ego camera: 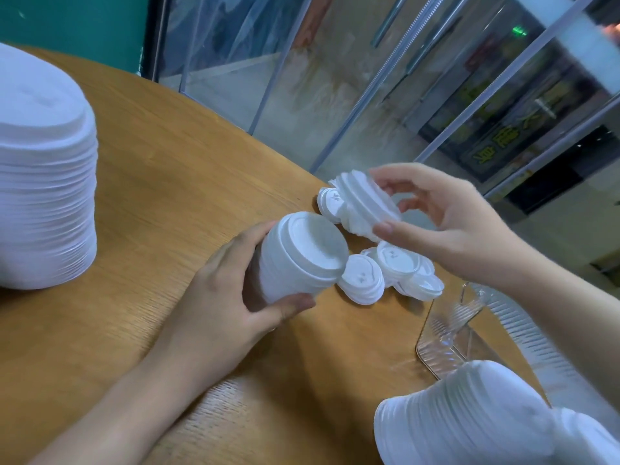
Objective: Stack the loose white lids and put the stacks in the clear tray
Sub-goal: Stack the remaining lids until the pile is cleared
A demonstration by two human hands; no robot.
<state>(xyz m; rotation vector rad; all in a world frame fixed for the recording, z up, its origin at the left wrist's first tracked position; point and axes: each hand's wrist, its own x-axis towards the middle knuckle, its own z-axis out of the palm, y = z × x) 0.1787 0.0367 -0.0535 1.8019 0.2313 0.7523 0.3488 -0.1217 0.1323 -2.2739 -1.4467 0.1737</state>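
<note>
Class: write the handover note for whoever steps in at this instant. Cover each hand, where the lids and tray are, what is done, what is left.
Left hand grips a lid stack tilted on the table.
Right hand holds a few lids in the air.
Loose lids lie between the hands.
Clear tray sits near right, with one stack lying at its near end.
Left: merge both handfuls, gather the loose lids, tray them.

Two hands: left hand (231, 290), right hand (446, 216). Four lid stacks: one held at centre (295, 260), a short one held at 1 o'clock (364, 206), a tall one at 9 o'clock (43, 182), one at 5 o'clock (469, 417). Loose lids (396, 263) on the tabletop (167, 182): several, overlapping, exact count unclear. One clear tray (446, 333).
</note>
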